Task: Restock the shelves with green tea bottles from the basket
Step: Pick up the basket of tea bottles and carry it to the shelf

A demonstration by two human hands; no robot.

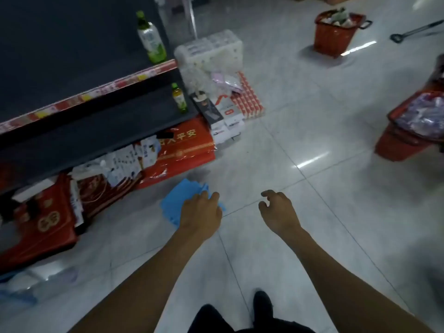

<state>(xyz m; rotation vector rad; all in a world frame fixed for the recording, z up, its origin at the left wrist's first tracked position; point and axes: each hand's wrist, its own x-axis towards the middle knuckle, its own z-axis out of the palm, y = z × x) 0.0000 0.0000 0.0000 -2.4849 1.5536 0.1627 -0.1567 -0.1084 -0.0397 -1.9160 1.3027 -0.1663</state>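
Observation:
One green tea bottle [151, 38] stands upright at the right end of the upper dark shelf [72, 56]. A smaller-looking green tea bottle [179, 98] stands at the right end of the lower shelf [96, 126]. A red basket [334, 34] with bottles in it sits far off at the top right. My left hand [200, 211] hangs over the floor and grips a blue cloth [182, 200]. My right hand [277, 210] hangs beside it, fingers loosely curled, holding nothing.
Red gift boxes [180, 150] and white packets lie on the floor under the shelves. Wrapped tissue rolls [211, 52] and small boxes sit past the shelf end. A second red basket [413, 126] with wrapped goods stands at the right edge. Grey floor tiles stretch ahead.

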